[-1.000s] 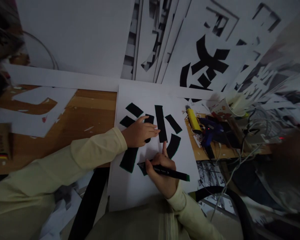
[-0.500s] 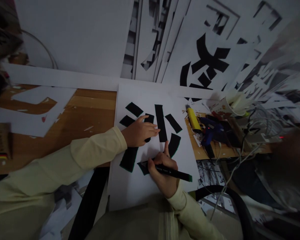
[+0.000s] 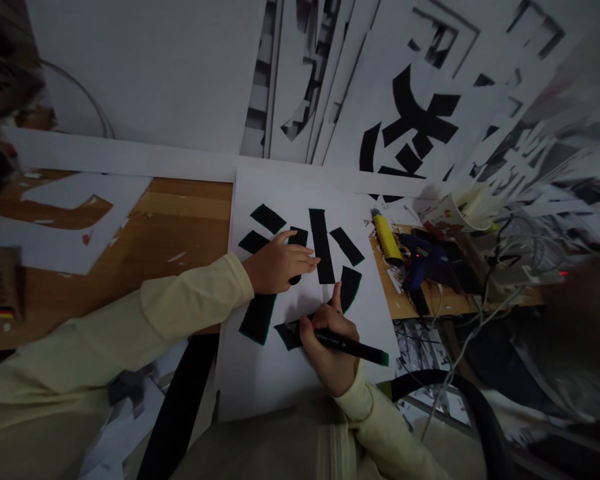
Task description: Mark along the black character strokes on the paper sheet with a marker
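Note:
Under both hands lies a white board (image 3: 260, 393) bearing several black shapes with thin green edges, together looking like a written character. My left hand (image 3: 281, 264) rests on the board with its fingers stretched out, partly covering a black shape near the middle. A black marker (image 3: 353, 346) with a green end is gripped in my right hand (image 3: 333, 347). That hand sits over the lower curved black stroke (image 3: 287, 333), and its index finger is raised. The marker's tip is hidden behind the hand.
Right of the board lie a yellow-handled tool (image 3: 387, 237) and a blue glue gun (image 3: 423, 259), with cables and a paper cup (image 3: 447, 217) beyond. White cut-out scraps (image 3: 87, 233) lie on the wooden table (image 3: 190, 220) at left. Tall white panels (image 3: 155, 73) stand behind.
My right hand has shifted slightly to the right along the lower black stroke, with the marker in it. My left hand has stayed in place.

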A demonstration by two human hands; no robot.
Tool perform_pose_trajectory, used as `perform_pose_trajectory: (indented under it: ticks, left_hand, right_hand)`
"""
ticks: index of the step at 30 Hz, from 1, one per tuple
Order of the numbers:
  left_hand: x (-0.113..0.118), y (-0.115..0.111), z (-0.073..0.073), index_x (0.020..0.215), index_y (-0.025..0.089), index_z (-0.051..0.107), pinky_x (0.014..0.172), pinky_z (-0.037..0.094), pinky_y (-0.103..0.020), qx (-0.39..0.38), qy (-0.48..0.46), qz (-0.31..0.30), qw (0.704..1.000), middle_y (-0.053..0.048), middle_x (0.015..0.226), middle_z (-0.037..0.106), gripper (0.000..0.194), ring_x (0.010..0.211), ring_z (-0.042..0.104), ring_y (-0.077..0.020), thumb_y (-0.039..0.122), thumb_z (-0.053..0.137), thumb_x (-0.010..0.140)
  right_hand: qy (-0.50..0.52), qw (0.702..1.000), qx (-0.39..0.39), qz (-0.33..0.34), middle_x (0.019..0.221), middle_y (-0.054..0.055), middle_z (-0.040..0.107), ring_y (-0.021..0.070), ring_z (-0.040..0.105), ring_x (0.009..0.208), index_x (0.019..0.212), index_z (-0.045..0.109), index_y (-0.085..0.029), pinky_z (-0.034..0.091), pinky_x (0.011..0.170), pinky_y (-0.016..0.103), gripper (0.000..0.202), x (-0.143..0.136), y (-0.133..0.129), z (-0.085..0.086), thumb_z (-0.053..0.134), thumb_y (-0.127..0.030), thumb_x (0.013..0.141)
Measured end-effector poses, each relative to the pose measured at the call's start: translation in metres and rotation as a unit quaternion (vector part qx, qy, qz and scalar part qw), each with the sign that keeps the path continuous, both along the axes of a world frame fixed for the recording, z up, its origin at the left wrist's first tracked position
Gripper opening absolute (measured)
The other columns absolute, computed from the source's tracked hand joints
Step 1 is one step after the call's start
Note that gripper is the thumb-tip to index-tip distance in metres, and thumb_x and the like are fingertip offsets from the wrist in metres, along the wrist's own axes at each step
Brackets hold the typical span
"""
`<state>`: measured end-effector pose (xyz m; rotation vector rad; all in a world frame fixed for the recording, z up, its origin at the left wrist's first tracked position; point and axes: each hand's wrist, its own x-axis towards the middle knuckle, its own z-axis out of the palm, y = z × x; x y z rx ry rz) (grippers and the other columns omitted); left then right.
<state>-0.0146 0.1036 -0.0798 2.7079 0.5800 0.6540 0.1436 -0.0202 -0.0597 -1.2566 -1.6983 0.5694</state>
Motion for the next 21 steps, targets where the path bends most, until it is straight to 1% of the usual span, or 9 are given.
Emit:
perform_pose_trajectory:
  ticks: [4,8,11,16,21]
  left_hand:
    - [-0.0002,-0.0004,0.0003,0.117,0.016,0.06,0.11,0.02,-0.059,0.001,-0.002,0.002,1.0,-0.009,0.13,0.061,0.049,0.125,0.052,-0.0248,0.002,0.047,0.072]
    - [0.0001,-0.0006,0.0014,0.117,0.017,0.06,0.11,0.021,-0.058,-0.002,0.001,0.004,1.0,-0.008,0.129,0.061,0.05,0.125,0.052,-0.0245,0.001,0.047,0.071]
    - [0.0007,-0.0003,0.0013,0.116,0.017,0.06,0.11,0.021,-0.058,0.0,0.001,0.006,1.0,-0.008,0.128,0.062,0.05,0.125,0.052,-0.0243,0.001,0.048,0.07]
    - [0.0009,-0.0002,0.0003,0.116,0.019,0.06,0.111,0.02,-0.057,-0.001,0.004,0.009,1.0,-0.007,0.129,0.062,0.051,0.125,0.052,-0.0232,0.001,0.049,0.07]
    - [-0.0004,-0.0009,0.0003,0.117,0.019,0.06,0.112,0.019,-0.057,-0.002,0.01,0.012,1.0,-0.007,0.13,0.061,0.052,0.126,0.051,-0.023,0.0,0.049,0.07]
  right_hand:
    - [0.001,1.0,-0.008,-0.003,0.052,-0.011,0.041,0.0068,0.042,0.047,0.054,0.038,-0.021,0.02,0.118,0.059,0.034,0.0023,-0.0013,-0.0024,0.06,-0.013,0.078]
    - [0.01,1.0,-0.009,-0.01,0.051,-0.011,0.038,0.0069,0.04,0.046,0.053,0.037,-0.021,0.022,0.117,0.059,0.034,0.0032,-0.0015,-0.0034,0.06,-0.012,0.076]
    - [0.009,1.0,-0.004,-0.009,0.051,-0.011,0.04,0.0073,0.042,0.047,0.054,0.037,-0.021,0.023,0.117,0.059,0.033,0.0032,-0.0009,-0.0035,0.059,-0.011,0.076]
    - [0.01,1.0,-0.003,-0.014,0.052,-0.011,0.039,0.0068,0.041,0.047,0.054,0.037,-0.021,0.022,0.117,0.059,0.033,0.0035,-0.0007,-0.0024,0.059,-0.01,0.075]
    - [0.01,1.0,-0.014,-0.022,0.051,-0.011,0.039,0.0072,0.043,0.047,0.054,0.035,-0.021,0.021,0.117,0.059,0.034,0.0037,-0.0018,0.0002,0.059,-0.011,0.076]
